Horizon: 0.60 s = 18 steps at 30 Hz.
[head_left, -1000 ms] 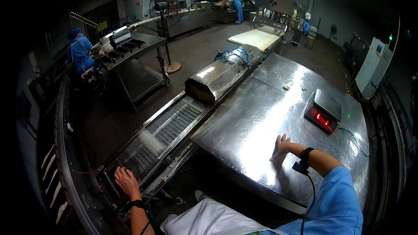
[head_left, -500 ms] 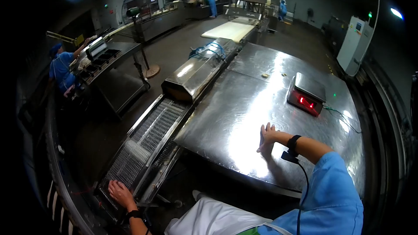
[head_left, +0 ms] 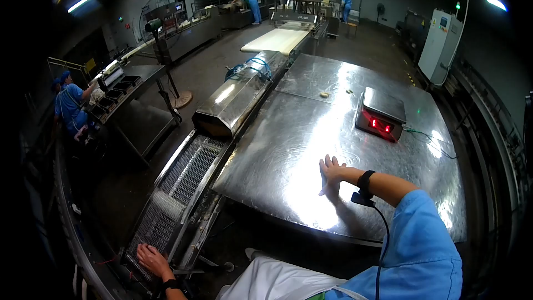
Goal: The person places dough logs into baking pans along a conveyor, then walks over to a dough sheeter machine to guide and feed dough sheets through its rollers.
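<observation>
My left hand (head_left: 154, 260) rests with outstretched fingers on the lower end of a metal mesh conveyor (head_left: 191, 169), holding nothing. On the shiny steel table (head_left: 266, 150) lies my right hand (head_left: 332, 174), its fingers spread. Beyond that hand stands a digital scale (head_left: 382, 112) with a bare steel platform and red lit digits. Two small pale pieces, one of them a lump (head_left: 324, 94), lie farther back on the table. A black strap with a cabled device sits on my right wrist.
A steel hood (head_left: 236, 103) covers the conveyor's upper part, with a pale belt (head_left: 277, 40) behind it. At left, a person (head_left: 72, 103) works at a bench with black trays (head_left: 114, 93). Other people stand far back. A white control cabinet (head_left: 441, 47) is at right.
The view has shifted slightly, so the scene sits a little farther left. Both hands keep nearly the same places on the conveyor and the table.
</observation>
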{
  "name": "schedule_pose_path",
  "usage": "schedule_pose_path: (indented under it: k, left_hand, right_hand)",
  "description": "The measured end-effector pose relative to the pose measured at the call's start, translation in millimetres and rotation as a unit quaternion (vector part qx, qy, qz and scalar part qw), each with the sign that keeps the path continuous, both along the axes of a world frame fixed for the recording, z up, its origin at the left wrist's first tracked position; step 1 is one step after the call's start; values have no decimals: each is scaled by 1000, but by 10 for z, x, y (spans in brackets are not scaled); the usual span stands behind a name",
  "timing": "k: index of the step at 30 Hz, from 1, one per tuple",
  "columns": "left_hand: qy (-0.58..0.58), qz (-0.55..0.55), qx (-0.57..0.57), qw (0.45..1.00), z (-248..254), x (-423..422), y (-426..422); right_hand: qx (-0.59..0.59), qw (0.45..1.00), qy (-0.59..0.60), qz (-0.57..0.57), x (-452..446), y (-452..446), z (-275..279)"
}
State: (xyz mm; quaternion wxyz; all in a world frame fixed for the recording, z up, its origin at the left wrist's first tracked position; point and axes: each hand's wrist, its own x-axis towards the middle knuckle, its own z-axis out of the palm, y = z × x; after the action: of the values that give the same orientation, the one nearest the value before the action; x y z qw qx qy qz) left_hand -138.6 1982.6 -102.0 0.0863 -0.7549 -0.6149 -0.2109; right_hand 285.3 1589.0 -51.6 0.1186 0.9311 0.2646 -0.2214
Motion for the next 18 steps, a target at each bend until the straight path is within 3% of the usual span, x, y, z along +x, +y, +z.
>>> schedule_pose_path:
  k: [18]
  left_hand:
    - [-10, -19, 1, 1000, 30, -8, -13]
  right_hand:
    - [8, 1000, 10, 15, 205, 300, -76]
